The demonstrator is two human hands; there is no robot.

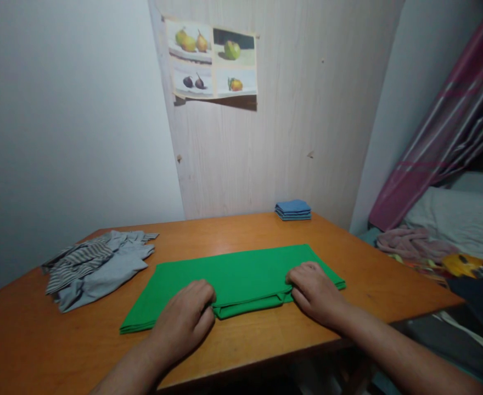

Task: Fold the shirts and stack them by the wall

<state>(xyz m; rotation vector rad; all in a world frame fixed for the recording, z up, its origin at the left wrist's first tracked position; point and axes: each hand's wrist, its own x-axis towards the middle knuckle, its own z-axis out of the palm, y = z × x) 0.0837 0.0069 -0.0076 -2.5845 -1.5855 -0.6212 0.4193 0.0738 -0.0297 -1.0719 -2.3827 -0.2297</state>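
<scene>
A green cloth (pixel 241 274), folded in layers into a long strip, lies on the wooden table in front of me. Its near edge is gripped by my left hand (pixel 190 310), left of the middle, with the fingers curled in and the thumb along the side. My right hand (pixel 313 291) is closed on the same edge farther right. Between the two hands the edge is lifted a little, and the layers gape apart. Both sets of fingertips are partly hidden by the hands and the fabric.
On the table's left lies a crumpled heap of grey and striped cloth (pixel 101 263). A small stack of folded blue cloths (pixel 293 209) sits at the back by the wall. The wooden table (pixel 373 291) ends close in front of me; bedding (pixel 447 219) is at the right.
</scene>
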